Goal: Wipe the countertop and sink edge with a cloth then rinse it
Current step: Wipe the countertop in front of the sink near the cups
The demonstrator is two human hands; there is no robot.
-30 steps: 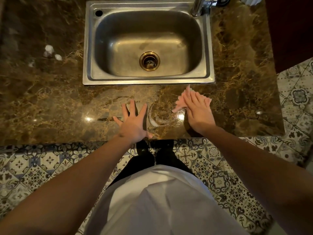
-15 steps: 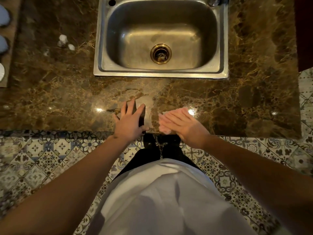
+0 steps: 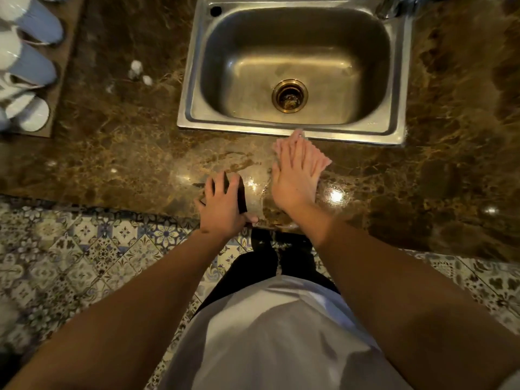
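I had the right hand [image 3: 292, 178] laid flat, fingers together and extended, pressing the pink cloth [image 3: 316, 160] onto the worktop [image 3: 126, 153]. The cloth lay directly under the palm and fingers, with its far corner touching the near rim of the sink [image 3: 292, 130] at 12 o'clock from the hand. Only the margins of the cloth showed past the fingers, at 12 and 2 o'clock.

The left hand [image 3: 222, 204] rested at 9 o'clock from the right, just beside it, fingers spread wide on the near edge of the worktop. It held nothing and served as a brace.

Status of the task, as I judged it:
- Worktop, strip between the hands and the sink: wet sheen and streaks visible, so wiping was under way here.
- Worktop at 10 o'clock: small white bits [image 3: 136, 67] lay beside the sink's left rim; this zone appeared untouched.
- Worktop at 3 o'clock: no streaks could be made out; I could not tell whether it had been wiped.
- Sink edge: contact at the near rim only; the side and far rims remained.
- Rinse: not begun. No water was visibly running, and the tap [image 3: 389, 8] at 1 o'clock was cut off by the frame.

Cups [image 3: 33, 71] stood on a tray at 10 o'clock, well apart from the work zone.
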